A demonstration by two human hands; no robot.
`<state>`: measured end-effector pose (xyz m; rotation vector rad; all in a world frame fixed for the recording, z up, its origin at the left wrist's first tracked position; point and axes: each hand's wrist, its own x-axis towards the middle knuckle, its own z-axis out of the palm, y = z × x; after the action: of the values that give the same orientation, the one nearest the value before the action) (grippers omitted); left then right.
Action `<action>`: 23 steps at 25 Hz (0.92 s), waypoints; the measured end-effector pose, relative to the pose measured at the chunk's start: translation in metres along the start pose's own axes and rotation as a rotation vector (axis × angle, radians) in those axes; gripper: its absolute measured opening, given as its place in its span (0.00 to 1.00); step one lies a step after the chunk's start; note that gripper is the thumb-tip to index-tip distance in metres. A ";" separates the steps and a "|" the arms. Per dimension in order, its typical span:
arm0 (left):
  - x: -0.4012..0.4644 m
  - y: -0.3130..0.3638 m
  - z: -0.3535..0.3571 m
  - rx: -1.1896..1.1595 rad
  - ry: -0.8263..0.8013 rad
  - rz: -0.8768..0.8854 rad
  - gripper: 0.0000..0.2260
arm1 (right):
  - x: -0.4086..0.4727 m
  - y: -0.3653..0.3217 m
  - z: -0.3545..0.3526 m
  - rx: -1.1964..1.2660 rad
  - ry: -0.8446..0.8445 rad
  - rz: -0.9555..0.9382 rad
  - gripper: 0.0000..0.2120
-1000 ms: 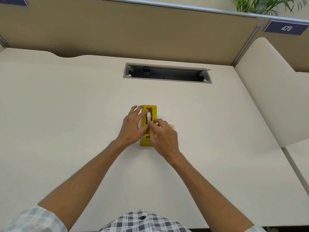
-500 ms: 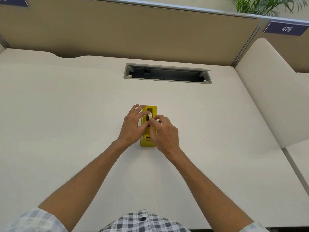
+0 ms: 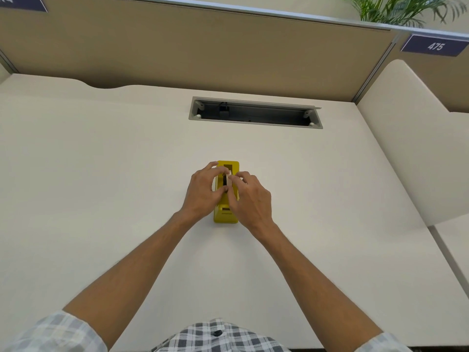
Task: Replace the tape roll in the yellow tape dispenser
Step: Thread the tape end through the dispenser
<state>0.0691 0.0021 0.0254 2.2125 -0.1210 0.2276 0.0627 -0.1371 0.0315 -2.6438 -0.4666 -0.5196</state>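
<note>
occlusion: our fingers cover most of the tape roll (image 3: 229, 179), seating unclear | yellow tape dispenser (image 3: 226, 216) mid-desk (image 3: 101, 161), long axis 12–6 | left hand (image 3: 203, 193) at its 9, right hand (image 3: 250, 199) at its 3 | both pinched onto the roll

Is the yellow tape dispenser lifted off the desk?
No, the yellow tape dispenser sits flat on the desk, with both hands at its top.

This is an office cubicle. Tan partition panels (image 3: 203, 52) wall the pale bench (image 3: 101, 174). A numbered sign (image 3: 434, 46) and cable slot (image 3: 255, 113) show it.
</note>
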 end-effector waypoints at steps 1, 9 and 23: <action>-0.001 0.000 0.001 -0.009 0.004 0.001 0.16 | 0.001 0.001 0.000 -0.003 0.000 -0.001 0.08; 0.004 -0.004 0.004 0.076 -0.022 0.035 0.19 | 0.005 0.002 0.000 0.014 0.013 0.013 0.05; 0.012 -0.006 0.001 0.185 -0.102 -0.001 0.20 | 0.006 0.003 -0.001 0.026 0.008 0.006 0.05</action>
<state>0.0821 0.0053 0.0226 2.4093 -0.1597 0.1294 0.0685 -0.1387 0.0338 -2.6168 -0.4601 -0.5192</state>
